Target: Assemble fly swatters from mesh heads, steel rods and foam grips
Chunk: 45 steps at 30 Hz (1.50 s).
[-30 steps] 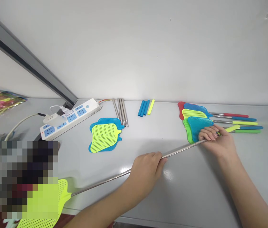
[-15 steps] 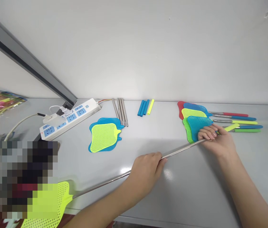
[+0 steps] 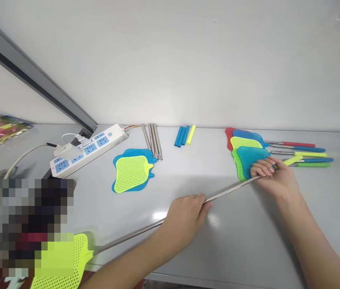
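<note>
A yellow fly swatter (image 3: 76, 257) with a long, extended metal rod slants across the table, its mesh head at the lower left. My left hand (image 3: 186, 216) is closed around the middle of the rod. Farther right, my right hand (image 3: 274, 176) grips the rod near its yellow handle, which sticks out past the fingers. Just behind that hand lies a fanned group of swatters, with a blue swatter head (image 3: 250, 158) on top, partly covered by my fingers. Their coloured handles point right.
Loose swatter heads, a yellow one (image 3: 131, 173) over blue ones, lie at centre left near several metal rods (image 3: 154, 140). Blue sleeves (image 3: 182, 136) and a yellow sleeve (image 3: 191, 135) lie by the wall. A power strip (image 3: 90, 150) with cables sits left, near plastic-wrapped items (image 3: 1, 130).
Both hands keep their hold and their places. The swatter's mesh head at the lower left has shifted slightly down and to the right.
</note>
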Tool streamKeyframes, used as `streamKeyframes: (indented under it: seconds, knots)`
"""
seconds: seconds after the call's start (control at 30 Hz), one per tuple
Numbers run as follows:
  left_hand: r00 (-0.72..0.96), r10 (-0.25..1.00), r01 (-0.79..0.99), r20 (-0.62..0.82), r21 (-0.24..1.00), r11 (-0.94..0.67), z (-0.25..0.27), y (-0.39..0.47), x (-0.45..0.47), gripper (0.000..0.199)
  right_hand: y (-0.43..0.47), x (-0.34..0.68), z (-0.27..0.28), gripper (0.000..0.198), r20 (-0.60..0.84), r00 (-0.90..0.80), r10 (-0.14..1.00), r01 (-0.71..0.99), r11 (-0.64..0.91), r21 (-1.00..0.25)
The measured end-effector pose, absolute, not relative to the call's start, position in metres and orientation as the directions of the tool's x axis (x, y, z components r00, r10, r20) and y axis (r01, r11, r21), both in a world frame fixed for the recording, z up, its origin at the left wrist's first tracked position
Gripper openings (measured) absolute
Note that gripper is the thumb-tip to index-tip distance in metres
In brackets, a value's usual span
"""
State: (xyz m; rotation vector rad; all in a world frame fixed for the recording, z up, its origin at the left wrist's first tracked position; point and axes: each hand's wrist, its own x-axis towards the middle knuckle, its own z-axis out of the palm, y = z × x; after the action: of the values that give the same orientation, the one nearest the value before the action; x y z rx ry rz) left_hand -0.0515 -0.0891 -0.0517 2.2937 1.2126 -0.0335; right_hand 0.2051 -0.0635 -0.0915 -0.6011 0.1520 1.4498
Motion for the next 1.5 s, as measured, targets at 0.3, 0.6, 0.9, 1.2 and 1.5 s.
streamKeyframes:
  seconds: [0.3,0.6,0.9,1.2,1.5]
  knots:
    - [0.618,0.737,0.759,-0.274,0.452,-0.469,-0.0536,-0.0891,-0.0527,0.032,-0.0631,0.2041,-0.0919,0.031,-0.456,0.137,0.88,-0.958,0.0,-0.288]
    - [0.628,0.737,0.749,-0.249,0.448,-0.487,-0.0529,-0.0893,-0.0534,0.029,-0.0633,0.2047,-0.0929,0.031,-0.441,0.132,0.888,-0.956,-0.004,-0.294]
    - [0.629,0.734,0.751,-0.255,0.442,-0.49,-0.0545,-0.0889,-0.0536,0.027,-0.0636,0.2054,-0.0931,0.032,-0.436,0.124,0.891,-0.955,-0.013,-0.297]
    - [0.636,0.727,0.749,-0.259,0.434,-0.501,-0.0537,-0.0888,-0.0535,0.027,-0.0632,0.2035,-0.0916,0.031,-0.45,0.119,0.885,-0.959,-0.015,-0.284]
    - [0.642,0.725,0.748,-0.252,0.416,-0.517,-0.0548,-0.0884,-0.0533,0.029,-0.0631,0.204,-0.092,0.032,-0.448,0.118,0.886,-0.958,-0.018,-0.288]
